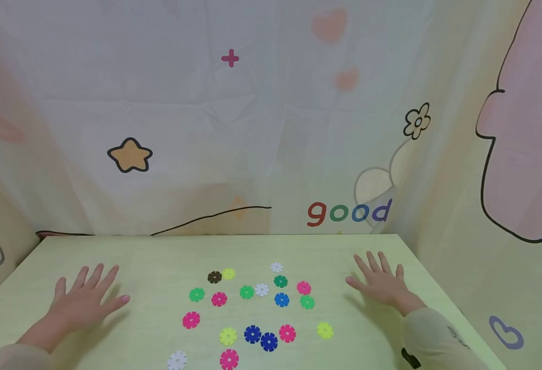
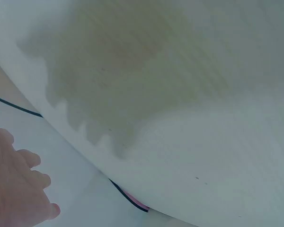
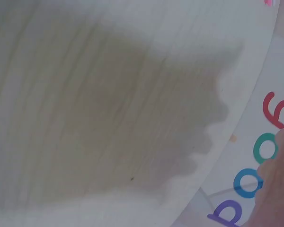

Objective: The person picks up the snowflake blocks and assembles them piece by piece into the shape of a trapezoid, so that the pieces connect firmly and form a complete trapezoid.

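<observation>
My left hand (image 1: 81, 303) is held over the left part of the table with its fingers spread, holding nothing. On the other side my right hand (image 1: 381, 282) hovers palm down, fingers also spread and nothing in them. Between the two lie several flat notched plastic discs, among them a brown disc (image 1: 214, 277), a blue disc (image 1: 282, 299) and a white disc (image 1: 177, 361). Nearest the right hand are a light green disc (image 1: 307, 302) and a yellow disc (image 1: 324, 330). Two dark blue discs, one of them here (image 1: 253, 334), lie edge to edge.
The pale wooden table (image 1: 150, 257) ends at a printed curtain (image 1: 183, 128) along its back, with the coloured word "good" (image 1: 349, 211) low on it. Another printed cloth (image 1: 506, 277) hangs at the right side. Each hand casts a shadow on the tabletop in its wrist view.
</observation>
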Available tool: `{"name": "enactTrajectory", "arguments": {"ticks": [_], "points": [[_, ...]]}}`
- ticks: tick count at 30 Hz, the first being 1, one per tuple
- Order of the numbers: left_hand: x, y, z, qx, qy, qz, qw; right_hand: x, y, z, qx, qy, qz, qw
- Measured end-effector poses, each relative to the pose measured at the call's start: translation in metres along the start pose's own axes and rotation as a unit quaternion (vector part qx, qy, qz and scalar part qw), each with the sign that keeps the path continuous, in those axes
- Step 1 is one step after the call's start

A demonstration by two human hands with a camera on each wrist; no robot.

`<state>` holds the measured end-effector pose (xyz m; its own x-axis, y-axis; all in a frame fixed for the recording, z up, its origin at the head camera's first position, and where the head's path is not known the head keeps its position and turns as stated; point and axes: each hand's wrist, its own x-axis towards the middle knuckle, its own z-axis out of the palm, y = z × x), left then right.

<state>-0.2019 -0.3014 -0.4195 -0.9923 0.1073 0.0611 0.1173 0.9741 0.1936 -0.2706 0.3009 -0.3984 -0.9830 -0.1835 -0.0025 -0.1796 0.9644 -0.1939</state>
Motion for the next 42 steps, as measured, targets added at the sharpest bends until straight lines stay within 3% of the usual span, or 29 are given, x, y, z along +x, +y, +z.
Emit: {"name": "enactTrajectory", "arguments": {"ticks": [10,17,25,34,38,42], "points": [[0.015,0.039,-0.001,0.002,0.012,0.033,0.9994,0.005,-0.032,-0.002,-0.007,-0.003,-0.016,0.9998],[0.029,0.071,0.008,0.009,0.037,0.078,0.9962,0.010,-0.056,0.006,-0.017,-0.002,-0.044,0.9989],[0.041,0.110,0.014,0.012,0.045,0.131,0.9903,0.017,-0.080,0.012,-0.021,-0.004,-0.086,0.9961],[0.056,0.146,0.022,0.018,0.034,0.183,0.9825,0.023,-0.106,0.017,-0.032,-0.010,-0.128,0.9912],[0.063,0.163,0.024,-0.009,0.024,0.189,0.9816,0.025,-0.117,0.019,-0.026,-0.005,-0.158,0.9871],[0.069,0.179,0.023,-0.043,-0.004,0.190,0.9808,0.027,-0.127,0.019,0.003,0.007,-0.195,0.9808]]}}
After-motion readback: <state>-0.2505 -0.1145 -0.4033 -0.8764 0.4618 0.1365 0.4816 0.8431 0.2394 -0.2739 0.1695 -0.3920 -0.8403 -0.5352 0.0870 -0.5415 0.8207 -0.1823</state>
